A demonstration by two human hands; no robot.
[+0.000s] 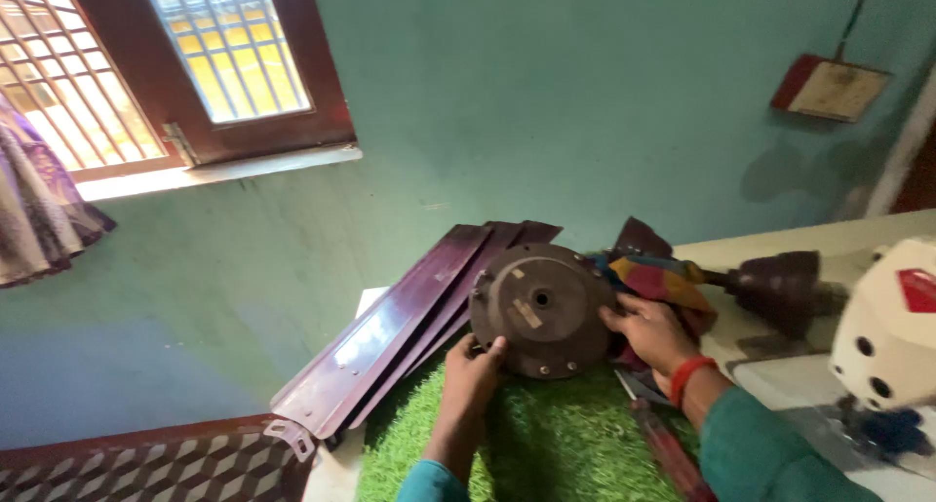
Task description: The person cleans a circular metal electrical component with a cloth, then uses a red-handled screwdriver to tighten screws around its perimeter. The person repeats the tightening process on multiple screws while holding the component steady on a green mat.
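Near the middle of the frame the person holds a round dark-brown fan motor housing (542, 310) upright on its edge over a green turf mat (546, 444) that covers the counter (336, 473). The left hand (472, 373) cups the lower left rim with fingers curled against it; the right hand (651, 330) presses the right side, fingers spread on the rim beside a multicoloured cloth (663, 280). Judging from how things lie, the fan is already apart: the maroon blades (390, 336) lie stacked to the left of the housing, detached, and a dark cone-shaped canopy (780, 286) rests separately at the right. A red-handled screwdriver (668, 453) lies on the mat, untouched. The housing's far face is hidden, the cloth covers whatever sits behind it, and the white object (887, 331) at the right edge is blurred and cut off.
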